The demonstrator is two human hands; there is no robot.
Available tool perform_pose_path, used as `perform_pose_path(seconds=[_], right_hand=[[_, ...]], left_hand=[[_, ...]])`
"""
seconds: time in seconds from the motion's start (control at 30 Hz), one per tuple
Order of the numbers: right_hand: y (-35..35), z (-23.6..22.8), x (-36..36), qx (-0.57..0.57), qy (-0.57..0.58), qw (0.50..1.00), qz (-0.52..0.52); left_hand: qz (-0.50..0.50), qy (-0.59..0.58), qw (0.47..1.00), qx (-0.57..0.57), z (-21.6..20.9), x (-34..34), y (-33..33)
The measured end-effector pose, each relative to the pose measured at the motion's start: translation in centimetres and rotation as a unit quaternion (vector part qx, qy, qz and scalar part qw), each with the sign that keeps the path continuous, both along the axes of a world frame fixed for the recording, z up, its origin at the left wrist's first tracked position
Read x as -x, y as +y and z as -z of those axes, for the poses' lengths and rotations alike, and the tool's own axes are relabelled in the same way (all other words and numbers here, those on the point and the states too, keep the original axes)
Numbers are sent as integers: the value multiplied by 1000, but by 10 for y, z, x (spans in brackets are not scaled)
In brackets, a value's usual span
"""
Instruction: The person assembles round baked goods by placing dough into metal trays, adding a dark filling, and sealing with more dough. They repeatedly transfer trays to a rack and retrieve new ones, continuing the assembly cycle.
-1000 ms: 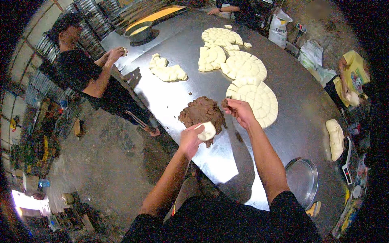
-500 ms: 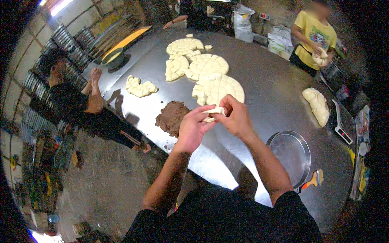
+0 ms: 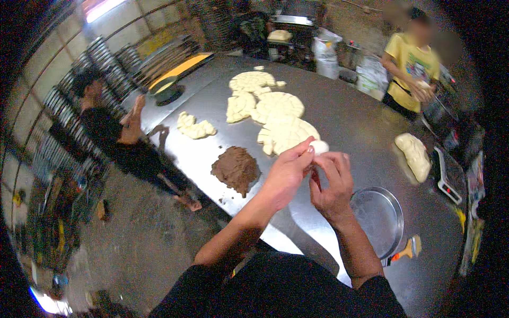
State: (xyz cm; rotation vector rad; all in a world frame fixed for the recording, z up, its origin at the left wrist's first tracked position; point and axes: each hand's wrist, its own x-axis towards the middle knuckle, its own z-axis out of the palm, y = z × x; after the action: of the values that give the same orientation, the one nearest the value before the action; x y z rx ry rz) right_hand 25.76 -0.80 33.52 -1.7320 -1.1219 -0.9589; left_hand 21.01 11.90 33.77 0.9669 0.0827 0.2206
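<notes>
A small, rounded piece of dough (image 3: 319, 147) shows pale at the fingertips of both my hands, above the steel table. My left hand (image 3: 289, 179) grips it from the left with thumb and fingers. On the other side, the curled fingers of my right hand (image 3: 334, 183) close on its lower edge; part of the dough is hidden behind them. A mound of brown filling (image 3: 236, 170) lies on the table left of my hands. Just beyond them sits a round slab of dough (image 3: 286, 132) cut into pieces, with more cut slabs (image 3: 275, 106) behind it.
Loose dough pieces (image 3: 195, 126) lie at left. A round metal pan (image 3: 376, 220), a brush (image 3: 408, 249), a dough lump (image 3: 412, 157) and a scale (image 3: 448, 177) are on the right. One person (image 3: 114, 116) stands left, another (image 3: 412, 69) at the far right handles dough.
Both hands have shifted right, and the dough between them now looks like a smooth ball instead of a flat, folded piece. The view has tilted slightly.
</notes>
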Motion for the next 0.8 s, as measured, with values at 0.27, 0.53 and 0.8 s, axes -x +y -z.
perform_pose_path(seconds=[0.27,0.53,0.8], right_hand=[[-19,-22,2,-10,50,998,33],[-29,-10,3,-47,96,994,-20],[-46,-1,0,-1,19,1000,-24]], left_hand=[[-36,37,999,-12,-16,5,-29],[-76,-1,995,-60,-11,7,-32],[-22,-32,992,-117,7,2,-37]])
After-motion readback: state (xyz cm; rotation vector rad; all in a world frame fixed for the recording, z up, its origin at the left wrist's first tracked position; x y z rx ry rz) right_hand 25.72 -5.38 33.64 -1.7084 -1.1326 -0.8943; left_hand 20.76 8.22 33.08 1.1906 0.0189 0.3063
